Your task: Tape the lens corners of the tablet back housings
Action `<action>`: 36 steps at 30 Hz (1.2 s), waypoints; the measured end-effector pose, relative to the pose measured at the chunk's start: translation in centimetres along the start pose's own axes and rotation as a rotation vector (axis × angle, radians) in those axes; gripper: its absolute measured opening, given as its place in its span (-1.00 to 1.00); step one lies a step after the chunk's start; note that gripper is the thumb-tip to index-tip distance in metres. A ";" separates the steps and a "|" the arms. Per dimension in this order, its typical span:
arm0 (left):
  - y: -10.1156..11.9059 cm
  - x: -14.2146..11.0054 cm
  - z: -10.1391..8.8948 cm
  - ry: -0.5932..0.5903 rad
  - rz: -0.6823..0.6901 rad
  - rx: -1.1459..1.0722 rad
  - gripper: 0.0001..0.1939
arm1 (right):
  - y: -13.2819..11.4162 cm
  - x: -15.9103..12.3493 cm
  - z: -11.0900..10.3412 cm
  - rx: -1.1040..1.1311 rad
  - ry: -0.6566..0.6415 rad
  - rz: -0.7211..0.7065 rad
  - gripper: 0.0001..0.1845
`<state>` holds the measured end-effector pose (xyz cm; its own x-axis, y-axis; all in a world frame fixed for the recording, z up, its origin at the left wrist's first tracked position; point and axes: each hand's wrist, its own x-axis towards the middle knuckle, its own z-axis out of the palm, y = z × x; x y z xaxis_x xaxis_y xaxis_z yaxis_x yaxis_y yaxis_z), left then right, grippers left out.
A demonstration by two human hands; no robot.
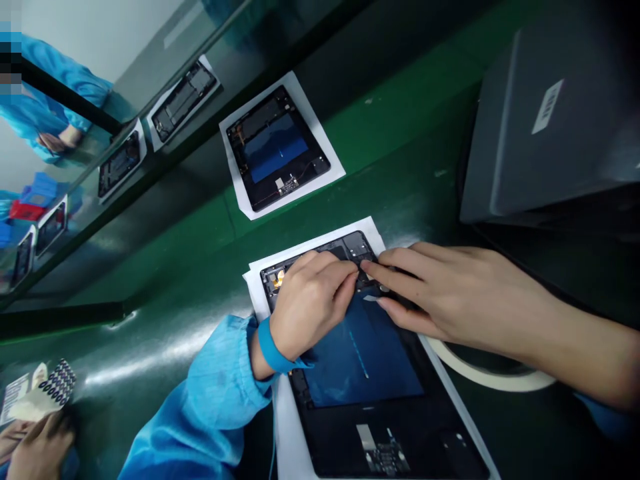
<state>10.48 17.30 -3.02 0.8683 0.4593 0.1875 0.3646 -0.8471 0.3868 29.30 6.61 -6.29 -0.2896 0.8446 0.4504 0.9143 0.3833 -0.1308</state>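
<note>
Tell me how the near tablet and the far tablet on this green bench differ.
The left hand and right hand are over the near tablet; no hand is at the far tablet. The near tablet looks larger and is partly covered, while the far tablet shows whole. Both are open, show a blue panel and lie on white sheets.

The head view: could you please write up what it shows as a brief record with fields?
Near device: opened, tablet-like, lying on a white sheet
Left hand: blue wristband at the wrist; fingertips over the device's far end
Right hand: fingertips close to the left's, over the same end
Grip on any part: too small to tell
Farther device: also opened, on another white sheet
Right side: large gray box; pale ring, partly hidden
Surface: green
</note>
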 end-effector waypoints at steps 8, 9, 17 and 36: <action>-0.4 -0.2 0.4 0.007 0.056 0.035 -0.79 | -0.3 -0.5 0.1 -0.027 -0.039 0.018 -0.60; -0.4 -0.2 0.6 0.004 0.054 0.037 -0.79 | -0.3 -0.4 0.0 -0.007 -0.042 0.028 -0.62; -0.6 -0.4 1.0 0.014 0.024 0.009 -0.77 | 0.2 0.8 0.3 0.009 0.105 0.184 -0.74; -0.4 -0.2 1.0 -0.006 0.012 -0.020 -0.72 | -0.3 1.5 0.2 -0.082 0.077 0.144 -0.87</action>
<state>10.49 17.24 -4.14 0.8746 0.4476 0.1863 0.3476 -0.8468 0.4026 28.55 7.84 -5.74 -0.1344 0.8564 0.4985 0.9658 0.2258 -0.1275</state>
